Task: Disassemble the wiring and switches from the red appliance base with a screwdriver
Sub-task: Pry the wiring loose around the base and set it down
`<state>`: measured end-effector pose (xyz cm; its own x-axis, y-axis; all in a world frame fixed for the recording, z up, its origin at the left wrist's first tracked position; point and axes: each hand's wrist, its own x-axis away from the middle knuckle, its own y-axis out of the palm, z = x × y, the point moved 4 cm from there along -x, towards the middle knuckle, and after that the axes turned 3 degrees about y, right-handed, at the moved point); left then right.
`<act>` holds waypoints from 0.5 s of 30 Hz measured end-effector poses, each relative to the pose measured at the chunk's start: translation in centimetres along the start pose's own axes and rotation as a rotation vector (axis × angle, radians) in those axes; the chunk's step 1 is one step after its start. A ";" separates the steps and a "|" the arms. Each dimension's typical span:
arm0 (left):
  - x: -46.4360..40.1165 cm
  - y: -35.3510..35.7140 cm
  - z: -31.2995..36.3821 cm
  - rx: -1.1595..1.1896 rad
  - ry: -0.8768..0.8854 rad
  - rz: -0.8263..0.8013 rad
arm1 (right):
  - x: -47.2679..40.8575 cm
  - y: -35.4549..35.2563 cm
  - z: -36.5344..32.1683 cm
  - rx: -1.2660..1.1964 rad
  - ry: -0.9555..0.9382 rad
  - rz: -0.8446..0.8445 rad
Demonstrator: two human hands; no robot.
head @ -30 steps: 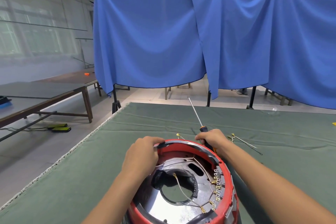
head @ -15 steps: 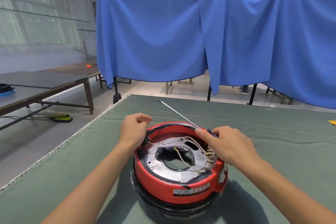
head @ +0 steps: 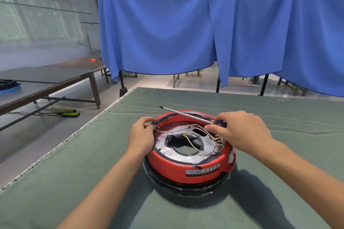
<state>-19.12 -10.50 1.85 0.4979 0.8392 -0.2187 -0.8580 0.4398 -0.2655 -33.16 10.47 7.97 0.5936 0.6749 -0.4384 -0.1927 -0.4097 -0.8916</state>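
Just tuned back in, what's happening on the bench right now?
A person is working on the red appliance base, which sits upside down on the green cloth table. The left hand pinches the rim at its left edge. The right hand holds the screwdriver by its handle, shaft lying across the far rim, tip pointing away and not on any screw. The wires and terminals inside are still in place.

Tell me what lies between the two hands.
In the head view, the open top of the red base, with its wires, lies between the left hand and right hand.
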 end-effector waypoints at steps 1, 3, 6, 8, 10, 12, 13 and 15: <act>0.1 0.3 0.1 -0.005 0.002 0.025 | 0.1 -0.3 0.2 0.021 -0.026 -0.015; 0.2 0.8 0.2 -0.001 0.000 0.074 | 0.4 -1.0 0.4 0.078 -0.071 -0.029; 0.4 1.2 0.0 0.062 0.004 0.099 | 1.2 -1.4 0.2 0.137 -0.136 -0.045; 0.4 1.3 -0.2 0.148 0.015 0.086 | 1.6 -1.3 0.1 0.143 -0.160 -0.064; 0.4 1.4 -0.3 0.206 0.021 0.072 | 1.9 -1.1 0.2 0.143 -0.166 -0.086; 0.4 1.5 -0.4 0.222 0.023 0.065 | 2.1 -1.1 0.3 0.138 -0.172 -0.089; 0.4 1.6 -0.4 0.228 0.024 0.065 | 2.1 -1.1 0.3 0.136 -0.177 -0.083; 0.3 1.7 -0.5 0.246 0.022 0.067 | 2.1 -0.9 0.2 0.146 -0.187 -0.066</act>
<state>-20.33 -9.69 0.87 0.4391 0.8632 -0.2493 -0.8928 0.4501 -0.0140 -31.85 12.37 7.87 0.4565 0.8047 -0.3796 -0.2771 -0.2769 -0.9201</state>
